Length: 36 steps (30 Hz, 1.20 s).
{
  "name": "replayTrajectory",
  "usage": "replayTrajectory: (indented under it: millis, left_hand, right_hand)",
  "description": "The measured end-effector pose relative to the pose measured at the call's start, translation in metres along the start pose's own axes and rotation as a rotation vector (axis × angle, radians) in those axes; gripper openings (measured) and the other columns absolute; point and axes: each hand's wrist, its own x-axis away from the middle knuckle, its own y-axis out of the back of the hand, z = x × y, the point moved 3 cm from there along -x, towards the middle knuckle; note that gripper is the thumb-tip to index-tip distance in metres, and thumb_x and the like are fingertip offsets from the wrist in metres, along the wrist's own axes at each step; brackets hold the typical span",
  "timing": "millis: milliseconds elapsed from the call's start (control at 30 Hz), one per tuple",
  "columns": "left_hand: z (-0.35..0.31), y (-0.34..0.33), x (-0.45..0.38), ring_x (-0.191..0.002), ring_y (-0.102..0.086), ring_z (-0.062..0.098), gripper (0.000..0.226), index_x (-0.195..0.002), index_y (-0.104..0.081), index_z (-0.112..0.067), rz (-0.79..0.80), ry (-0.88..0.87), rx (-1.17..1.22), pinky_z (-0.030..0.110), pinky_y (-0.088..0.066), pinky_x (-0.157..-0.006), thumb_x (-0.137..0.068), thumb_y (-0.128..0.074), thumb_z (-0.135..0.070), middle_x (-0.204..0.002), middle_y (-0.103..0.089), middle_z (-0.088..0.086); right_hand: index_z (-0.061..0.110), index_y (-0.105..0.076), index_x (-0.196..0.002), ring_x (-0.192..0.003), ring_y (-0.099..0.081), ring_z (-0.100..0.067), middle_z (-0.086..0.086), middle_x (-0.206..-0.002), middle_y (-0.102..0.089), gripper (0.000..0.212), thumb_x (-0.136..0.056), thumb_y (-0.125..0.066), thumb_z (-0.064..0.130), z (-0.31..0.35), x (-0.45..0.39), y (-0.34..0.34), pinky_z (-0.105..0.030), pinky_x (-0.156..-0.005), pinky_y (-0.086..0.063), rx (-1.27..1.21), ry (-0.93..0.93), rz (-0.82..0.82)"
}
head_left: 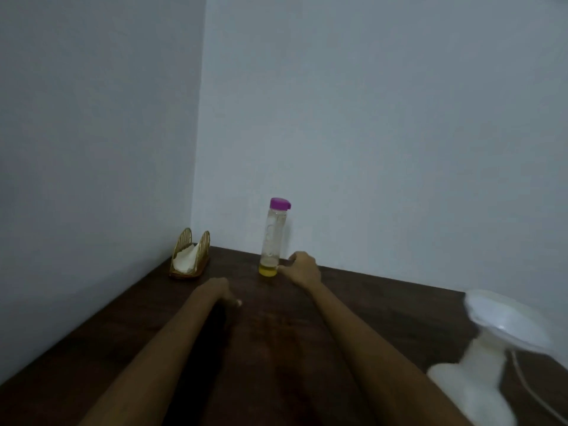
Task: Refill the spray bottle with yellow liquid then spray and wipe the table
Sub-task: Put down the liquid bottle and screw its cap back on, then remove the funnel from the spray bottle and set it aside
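Two bare arms reach out over a dark wooden table (368,302). Right hand (302,269) sits at the base of a tall clear bottle (272,238) with a purple cap (280,203), fingers curled beside it, though I can't tell if they actually grip it. Bottle stands upright near the back wall with only a bit of yellow liquid (268,269) at the bottom. Left hand (219,290) rests low on the table, fingers curled under, too blurry to read. Gold napkin holder (190,256) sits in the corner, white lamp (491,348) at right.
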Motion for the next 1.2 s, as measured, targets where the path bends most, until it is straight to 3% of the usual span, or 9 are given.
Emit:
replayTrajectory:
  millis: [167,433,533,633,700,833,1000,1100,1200]
  left_hand:
    - [-0.014,-0.008,0.075,-0.125,-0.047,0.025,0.056,-0.135,-0.040,-0.004,-0.069,-0.052,-0.024,0.031,-0.043,-0.102,-0.090,-0.059,-0.031,-0.139,-0.044,0.013]
    - [-0.040,-0.044,0.171,-0.116,-0.055,0.028,0.041,-0.120,-0.054,0.002,-0.121,-0.155,0.072,0.037,-0.047,-0.099,-0.089,-0.061,-0.024,-0.127,-0.055,0.019]
    - [-0.067,-0.058,0.196,-0.112,-0.057,0.026,0.036,-0.115,-0.058,0.001,-0.134,-0.237,0.120,0.035,-0.048,-0.097,-0.089,-0.061,-0.024,-0.121,-0.059,0.017]
    - [-0.102,-0.067,0.217,-0.106,-0.060,0.027,0.030,-0.104,-0.065,0.003,-0.160,-0.348,0.184,0.034,-0.050,-0.092,-0.090,-0.060,-0.023,-0.113,-0.064,0.018]
    - [-0.128,-0.072,0.228,-0.103,-0.062,0.027,0.029,-0.100,-0.067,0.004,-0.174,-0.437,0.228,0.033,-0.049,-0.088,-0.090,-0.060,-0.022,-0.109,-0.066,0.019]
    - [-0.178,-0.084,0.240,-0.102,-0.062,0.022,0.034,-0.106,-0.069,0.000,-0.187,-0.593,0.287,0.030,-0.048,-0.086,-0.088,-0.062,-0.028,-0.110,-0.068,0.013]
    - [-0.224,-0.111,0.238,-0.087,-0.058,0.020,0.032,-0.092,-0.059,-0.006,-0.170,-0.664,0.246,0.033,-0.044,-0.081,-0.088,-0.059,-0.038,-0.094,-0.059,0.012]
    - [-0.241,-0.120,0.232,-0.114,-0.054,0.029,0.059,-0.125,-0.049,0.000,-0.203,-0.702,0.342,0.037,-0.043,-0.092,-0.087,-0.060,-0.044,-0.125,-0.056,0.015]
    - [-0.255,-0.124,0.230,-0.118,-0.052,0.026,0.061,-0.132,-0.047,-0.007,-0.228,-0.726,0.440,0.034,-0.042,-0.093,-0.085,-0.062,-0.044,-0.131,-0.054,0.010]
  right_hand:
    - [0.004,-0.068,-0.099,-0.094,-0.064,-0.021,-0.012,-0.102,-0.069,0.025,-0.084,-0.067,0.024,0.028,0.074,0.054,-0.025,-0.073,-0.046,0.018,0.163,0.000]
    - [0.004,-0.069,-0.095,-0.088,-0.064,-0.023,-0.009,-0.094,-0.070,0.022,-0.086,-0.060,0.022,0.034,0.203,0.166,-0.027,-0.069,-0.045,0.213,0.410,-0.229]
    - [0.004,-0.061,-0.095,-0.083,-0.061,-0.025,-0.009,-0.089,-0.066,0.028,-0.092,-0.053,0.031,0.019,0.233,0.199,-0.032,-0.068,-0.042,0.515,0.434,-0.390]
    - [0.009,-0.037,-0.070,-0.065,-0.045,-0.021,-0.001,-0.061,-0.037,0.038,-0.094,-0.051,0.034,0.000,0.250,0.221,-0.025,-0.049,-0.022,0.770,0.394,-0.454]
    - [0.011,-0.026,-0.062,-0.065,-0.043,-0.022,0.000,-0.059,-0.030,0.046,-0.094,-0.051,0.032,-0.014,0.257,0.231,-0.025,-0.046,-0.015,0.836,0.360,-0.429]
    - [0.005,-0.064,-0.093,-0.083,-0.063,-0.025,-0.008,-0.088,-0.066,0.026,-0.095,-0.046,0.023,-0.049,0.255,0.253,-0.030,-0.064,-0.045,0.727,0.358,-0.404]
    - [0.012,-0.066,-0.106,-0.082,-0.064,-0.022,-0.008,-0.086,-0.071,0.036,-0.094,-0.050,0.041,-0.092,0.255,0.266,-0.026,-0.066,-0.040,0.442,0.365,-0.343]
    - [0.018,-0.064,-0.114,-0.082,-0.064,-0.020,-0.006,-0.085,-0.071,0.045,-0.088,-0.053,0.054,-0.096,0.254,0.257,-0.025,-0.066,-0.040,0.420,0.432,-0.311]
    - [0.021,-0.068,-0.109,-0.080,-0.064,-0.019,-0.005,-0.081,-0.071,0.041,-0.088,-0.054,0.054,-0.096,0.250,0.252,-0.024,-0.063,-0.038,0.462,0.465,-0.302]
